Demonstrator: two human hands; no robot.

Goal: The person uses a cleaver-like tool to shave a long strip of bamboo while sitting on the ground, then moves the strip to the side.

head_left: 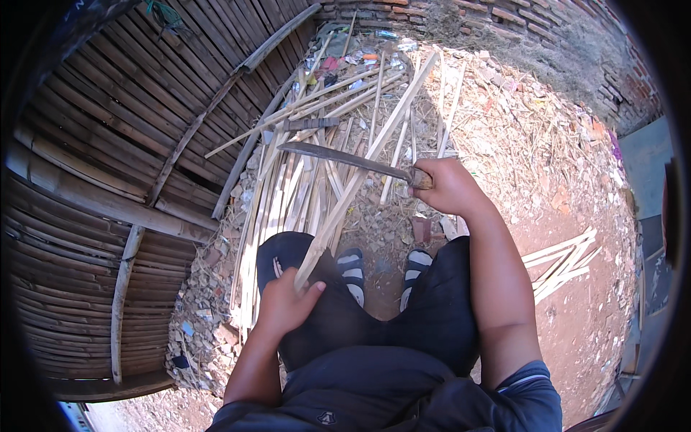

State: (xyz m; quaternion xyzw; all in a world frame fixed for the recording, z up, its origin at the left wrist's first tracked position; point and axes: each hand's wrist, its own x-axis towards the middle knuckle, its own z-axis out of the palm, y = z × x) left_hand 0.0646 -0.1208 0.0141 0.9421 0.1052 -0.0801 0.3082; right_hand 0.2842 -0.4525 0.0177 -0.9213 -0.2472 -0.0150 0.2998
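My left hand (288, 306) is closed around the near end of a long, pale bamboo strip (339, 216), above my left thigh. The strip slants away from me, up and to the right, over the rubble. In my right hand (448, 187) is the wooden handle of a machete (331, 155), its dark blade pointing left. The blade crosses the strip near its middle; whether the two touch, I cannot tell. Beneath them lies a loose heap of similar pale strips (295, 191), beside my left knee.
A slatted bamboo wall (137, 86) stands close on the left, and a brick wall (536, 29) at the far side. Several cut strips (561, 263) lie on the dirt at right. Straw, stones and litter cover the ground. My sandalled feet (353, 273) are between my knees.
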